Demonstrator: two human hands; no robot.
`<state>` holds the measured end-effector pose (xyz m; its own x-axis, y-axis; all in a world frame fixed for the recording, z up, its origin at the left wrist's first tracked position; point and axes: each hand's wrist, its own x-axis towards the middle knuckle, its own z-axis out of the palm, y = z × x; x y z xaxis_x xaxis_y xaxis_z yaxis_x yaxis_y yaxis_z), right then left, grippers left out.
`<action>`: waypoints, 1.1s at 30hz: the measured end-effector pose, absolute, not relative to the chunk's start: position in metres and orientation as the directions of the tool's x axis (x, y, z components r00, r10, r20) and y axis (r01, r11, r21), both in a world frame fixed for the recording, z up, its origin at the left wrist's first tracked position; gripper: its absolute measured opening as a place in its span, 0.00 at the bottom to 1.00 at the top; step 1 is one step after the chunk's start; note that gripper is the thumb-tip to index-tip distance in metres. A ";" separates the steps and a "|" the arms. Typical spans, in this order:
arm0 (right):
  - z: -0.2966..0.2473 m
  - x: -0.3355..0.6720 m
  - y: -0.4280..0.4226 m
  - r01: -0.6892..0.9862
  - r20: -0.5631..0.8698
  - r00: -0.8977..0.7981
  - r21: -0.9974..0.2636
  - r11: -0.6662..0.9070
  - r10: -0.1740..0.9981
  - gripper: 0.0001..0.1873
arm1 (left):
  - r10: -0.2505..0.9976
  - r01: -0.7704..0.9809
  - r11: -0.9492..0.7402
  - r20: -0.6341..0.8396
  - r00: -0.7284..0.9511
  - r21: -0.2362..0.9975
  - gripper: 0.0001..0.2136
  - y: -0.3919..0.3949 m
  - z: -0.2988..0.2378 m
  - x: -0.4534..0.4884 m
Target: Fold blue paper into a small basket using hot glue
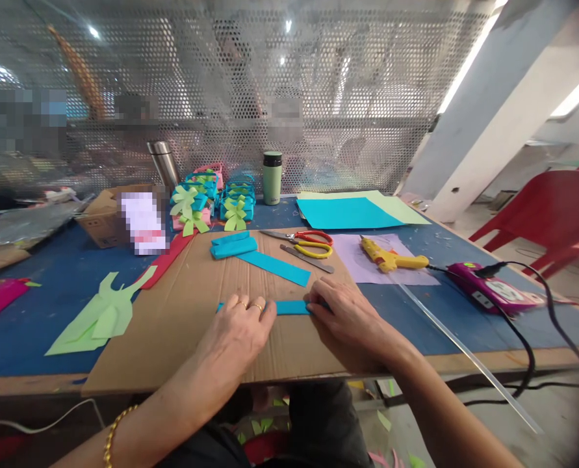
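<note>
A blue felt-like strip (292, 307) lies crosswise on a brown cardboard sheet (172, 344). My left hand (245, 322) presses on the strip's left part, fingers curled down over it, with a short blue end showing beyond. The right end is under the closed fingers of my right hand (340, 302), thumb and fingertips together; that end is hidden. Just beyond lie a second blue strip (279, 268) and a folded blue bundle (233, 246). Scissors with red and yellow handles (313, 245) rest near a thin metal blade (313, 261).
A yellow glue gun (391, 257) with a clear glue stick (464, 351) sits on a lilac sheet (342, 260), wired to a magenta power strip (488, 289). Blue sheets (347, 213), a green tumbler (272, 179), small flowered baskets (238, 208) and green scraps (104, 312) surround the cardboard.
</note>
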<state>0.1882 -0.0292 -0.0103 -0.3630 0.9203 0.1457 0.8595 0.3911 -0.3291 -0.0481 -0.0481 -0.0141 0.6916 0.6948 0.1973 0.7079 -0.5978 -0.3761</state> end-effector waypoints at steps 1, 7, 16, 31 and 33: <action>-0.011 0.189 -0.029 0.852 0.154 -0.372 -0.335 0.403 0.915 0.04 | 0.724 0.727 -0.583 0.174 0.668 -0.363 0.23 -0.053 -0.012 -0.047; -0.018 0.191 -0.030 0.835 0.218 -0.397 -0.316 0.450 0.891 0.06 | 0.779 0.764 -0.554 0.120 0.616 -0.330 0.31 -0.066 -0.008 -0.042; -0.024 0.217 -0.041 0.916 0.245 -0.296 -0.201 0.347 0.923 0.07 | 0.793 0.783 -0.537 0.129 0.596 -0.314 0.30 -0.061 -0.009 -0.036; -0.025 0.171 -0.081 0.846 0.363 -0.479 -0.052 0.531 0.799 0.07 | 0.793 0.763 -0.498 0.140 0.593 -0.411 0.33 -0.059 -0.017 -0.033; -0.025 0.176 -0.083 0.847 0.385 -0.475 -0.041 0.529 0.791 0.07 | 0.789 0.763 -0.501 0.146 0.596 -0.408 0.33 -0.060 -0.018 -0.034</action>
